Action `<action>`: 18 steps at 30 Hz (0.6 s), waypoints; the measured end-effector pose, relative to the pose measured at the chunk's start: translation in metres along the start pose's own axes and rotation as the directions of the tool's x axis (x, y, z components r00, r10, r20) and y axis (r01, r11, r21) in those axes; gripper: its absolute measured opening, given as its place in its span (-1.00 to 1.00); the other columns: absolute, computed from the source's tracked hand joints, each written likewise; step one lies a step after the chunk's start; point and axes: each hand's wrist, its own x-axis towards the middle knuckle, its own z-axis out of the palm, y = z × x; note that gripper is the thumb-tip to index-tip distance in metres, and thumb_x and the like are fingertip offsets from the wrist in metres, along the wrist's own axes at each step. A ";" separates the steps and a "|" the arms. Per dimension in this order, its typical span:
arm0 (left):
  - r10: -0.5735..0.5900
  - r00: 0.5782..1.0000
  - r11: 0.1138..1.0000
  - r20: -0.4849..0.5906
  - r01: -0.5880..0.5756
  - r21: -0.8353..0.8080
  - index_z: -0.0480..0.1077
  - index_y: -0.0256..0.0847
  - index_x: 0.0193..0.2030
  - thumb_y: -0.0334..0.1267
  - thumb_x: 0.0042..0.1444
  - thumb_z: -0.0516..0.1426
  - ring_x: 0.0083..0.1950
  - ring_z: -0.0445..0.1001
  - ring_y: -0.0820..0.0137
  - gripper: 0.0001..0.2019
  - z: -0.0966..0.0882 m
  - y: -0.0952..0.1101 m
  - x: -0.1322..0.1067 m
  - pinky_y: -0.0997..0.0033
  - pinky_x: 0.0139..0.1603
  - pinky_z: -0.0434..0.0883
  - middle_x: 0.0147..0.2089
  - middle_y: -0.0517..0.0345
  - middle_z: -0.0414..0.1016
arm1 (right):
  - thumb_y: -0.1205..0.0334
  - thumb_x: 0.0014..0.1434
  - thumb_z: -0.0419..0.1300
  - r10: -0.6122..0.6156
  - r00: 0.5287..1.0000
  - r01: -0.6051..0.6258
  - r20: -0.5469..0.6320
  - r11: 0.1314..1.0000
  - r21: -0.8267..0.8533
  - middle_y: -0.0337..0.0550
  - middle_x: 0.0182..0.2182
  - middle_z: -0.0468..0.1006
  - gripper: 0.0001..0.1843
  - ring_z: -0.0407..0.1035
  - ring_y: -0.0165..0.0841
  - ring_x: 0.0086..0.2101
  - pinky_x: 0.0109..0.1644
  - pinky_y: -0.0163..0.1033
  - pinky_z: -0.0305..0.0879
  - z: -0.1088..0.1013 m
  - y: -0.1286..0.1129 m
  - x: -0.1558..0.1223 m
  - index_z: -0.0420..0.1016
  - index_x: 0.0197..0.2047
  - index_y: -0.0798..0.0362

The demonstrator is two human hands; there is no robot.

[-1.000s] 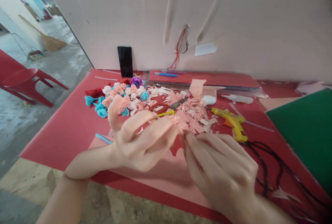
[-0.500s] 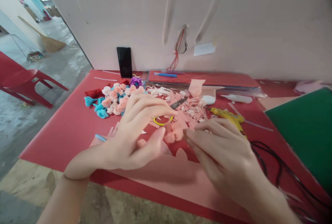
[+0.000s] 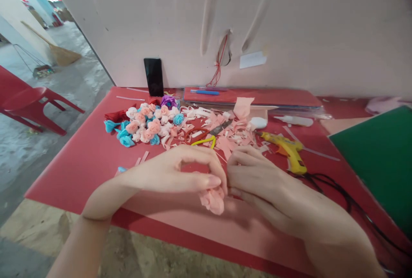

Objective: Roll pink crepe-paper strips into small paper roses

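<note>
My left hand [image 3: 180, 175] pinches a small rolled pink paper flower [image 3: 213, 200] between thumb and fingers, just above a pink sheet [image 3: 244, 235] on the red table [image 3: 80, 162]. My right hand [image 3: 257, 179] is curled close against it, fingertips pressed to the same flower from the right. Behind the hands lies a heap of pink paper scraps [image 3: 231, 134] with scissors [image 3: 209, 136] that have yellow and red handles. A cluster of finished paper roses [image 3: 146, 123] in pink, white, blue and purple sits at the back left.
A yellow glue gun [image 3: 288, 151] lies right of the scraps, its black cord [image 3: 341, 196] trailing to the right edge. A black phone [image 3: 153, 76] leans on the wall. A green sheet [image 3: 383, 157] is at right, a red chair [image 3: 25, 102] at far left.
Both hands have dropped toward me and closed together. The loose pink strip they worked above the scraps is now a rolled flower hanging below my left fingertips.
</note>
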 end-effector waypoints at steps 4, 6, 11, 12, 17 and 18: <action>0.000 1.000 1.000 0.014 0.000 0.005 0.38 -0.21 -0.44 -0.34 0.14 0.09 -0.37 0.54 0.40 -0.86 0.001 -0.002 -0.001 0.37 -0.29 0.50 -0.42 0.14 0.51 | 0.52 0.17 -0.08 0.039 0.998 -0.040 0.055 0.999 0.027 -0.26 -0.52 0.36 -0.70 0.19 -0.39 -0.40 -0.27 -0.28 0.17 -0.002 -0.003 0.001 0.36 -0.43 0.04; 0.007 1.000 1.000 0.000 -0.007 0.016 0.38 -0.21 -0.46 -0.34 0.13 0.09 -0.37 0.53 0.40 -0.85 0.000 -0.002 -0.001 0.34 -0.26 0.49 -0.43 0.15 0.50 | 0.52 0.18 -0.08 0.035 0.998 -0.037 0.048 0.999 0.038 -0.26 -0.52 0.37 -0.70 0.18 -0.40 -0.40 -0.28 -0.29 0.17 -0.002 -0.004 0.001 0.38 -0.41 0.03; 0.014 0.999 0.991 -0.032 -0.010 0.133 0.41 -0.22 -0.48 -0.34 0.06 0.13 -0.28 0.48 0.36 -0.88 -0.003 0.000 0.000 0.32 -0.14 0.43 -0.39 0.12 0.51 | 0.48 0.20 -0.07 -0.091 0.996 0.091 -0.001 0.996 0.007 -0.28 -0.54 0.38 -0.71 0.17 -0.40 -0.42 -0.26 -0.25 0.16 0.001 0.000 -0.001 0.37 -0.43 0.02; 0.000 1.000 0.992 -0.018 0.002 0.128 0.42 -0.24 -0.47 -0.35 0.05 0.13 -0.28 0.48 0.37 -0.89 -0.003 0.001 0.000 0.34 -0.14 0.42 -0.38 0.11 0.51 | 0.45 0.20 -0.05 -0.117 0.993 0.117 -0.001 0.993 -0.007 -0.28 -0.54 0.38 -0.73 0.17 -0.40 -0.42 -0.23 -0.22 0.16 0.001 0.001 -0.002 0.38 -0.43 0.02; 0.040 0.998 0.993 0.041 -0.044 0.109 0.42 -0.24 -0.49 -0.39 -0.01 0.17 -0.31 0.45 0.43 -0.92 -0.004 0.004 0.000 0.42 -0.15 0.41 -0.40 0.14 0.48 | 0.34 0.20 0.00 -0.149 0.988 0.152 0.052 0.987 -0.055 -0.27 -0.53 0.37 -0.81 0.17 -0.37 -0.39 -0.18 -0.15 0.14 -0.003 0.004 -0.005 0.38 -0.40 -0.01; 0.056 0.997 0.992 0.052 -0.061 0.108 0.41 -0.23 -0.50 -0.40 -0.02 0.19 -0.30 0.45 0.43 -0.92 -0.003 0.004 -0.001 0.43 -0.14 0.40 -0.40 0.15 0.47 | 0.34 0.21 -0.01 -0.146 0.988 0.149 0.059 0.987 -0.054 -0.27 -0.53 0.37 -0.80 0.17 -0.37 -0.38 -0.18 -0.15 0.14 -0.004 0.003 -0.005 0.38 -0.40 -0.01</action>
